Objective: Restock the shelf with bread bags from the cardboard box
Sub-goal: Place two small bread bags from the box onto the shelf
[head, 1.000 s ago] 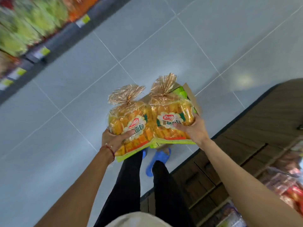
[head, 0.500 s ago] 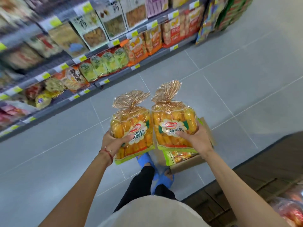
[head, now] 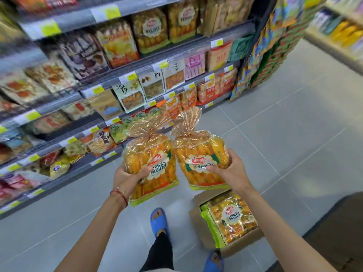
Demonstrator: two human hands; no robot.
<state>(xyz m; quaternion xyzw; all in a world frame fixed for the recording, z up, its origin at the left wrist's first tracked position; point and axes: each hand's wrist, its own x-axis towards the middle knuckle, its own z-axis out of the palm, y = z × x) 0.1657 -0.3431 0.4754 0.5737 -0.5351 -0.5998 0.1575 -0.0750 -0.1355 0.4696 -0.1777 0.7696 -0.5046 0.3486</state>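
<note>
Cardboard box [head: 243, 243] now lies uncovered below the 2 bread bags [head: 151, 165].

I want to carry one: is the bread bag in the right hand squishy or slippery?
Probably light: the right hand holds the clear orange-and-green plastic bread bag alone. Likely squishy: bread rolls show through. Its glossy film may slip.

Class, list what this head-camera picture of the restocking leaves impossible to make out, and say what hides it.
- Head view: what lies under the top bag in the cardboard box; that bag covers it.
- Head view: fingers of the left hand behind its bread bag; the bag hides them.
- Head view: print on the price tags at upper left; motion blur.
</note>
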